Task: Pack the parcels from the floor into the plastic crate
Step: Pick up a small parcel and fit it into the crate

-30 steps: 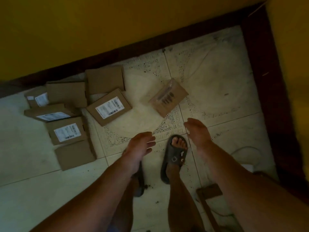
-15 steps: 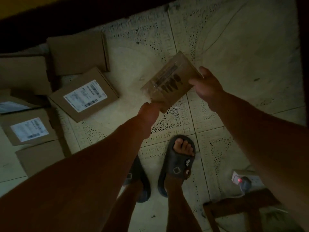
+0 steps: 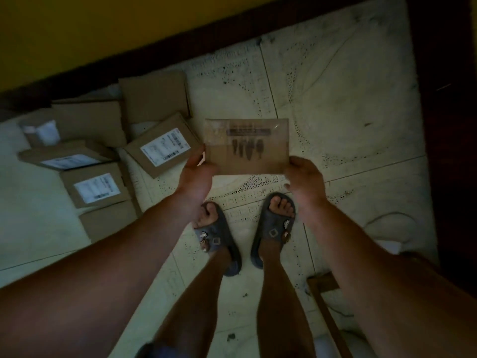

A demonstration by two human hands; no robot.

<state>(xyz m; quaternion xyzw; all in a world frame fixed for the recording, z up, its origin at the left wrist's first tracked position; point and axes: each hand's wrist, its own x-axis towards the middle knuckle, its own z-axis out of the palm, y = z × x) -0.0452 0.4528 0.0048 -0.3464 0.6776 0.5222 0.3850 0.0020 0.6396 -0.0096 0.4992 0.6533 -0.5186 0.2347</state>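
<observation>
Parcel [image 3: 246, 147] held flat above the floor [image 3: 348, 104], ahead of the feet | left hand [image 3: 196, 174] and right hand [image 3: 304, 177] grip its near corners, fingers [image 3: 294, 162] curled on it | step: one picked, other parcels [image 3: 162, 144] lie left | next: carry to the crate, not in view.

flat brown parcel [image 3: 246, 147], held level; others [image 3: 103, 156] floor-stacked

A room in a home, by the look of it — a dim corner where a yellow wall [image 3: 103, 34] meets dark skirting [image 3: 180, 54] above worn, patterned floor tiles [image 3: 335, 86]. The person stands in slides [image 3: 273, 235], a cable [image 3: 387, 214] trails near a wooden frame [image 3: 322, 282], and parcels [image 3: 165, 147] lie loose on the tiles by the wall.
</observation>
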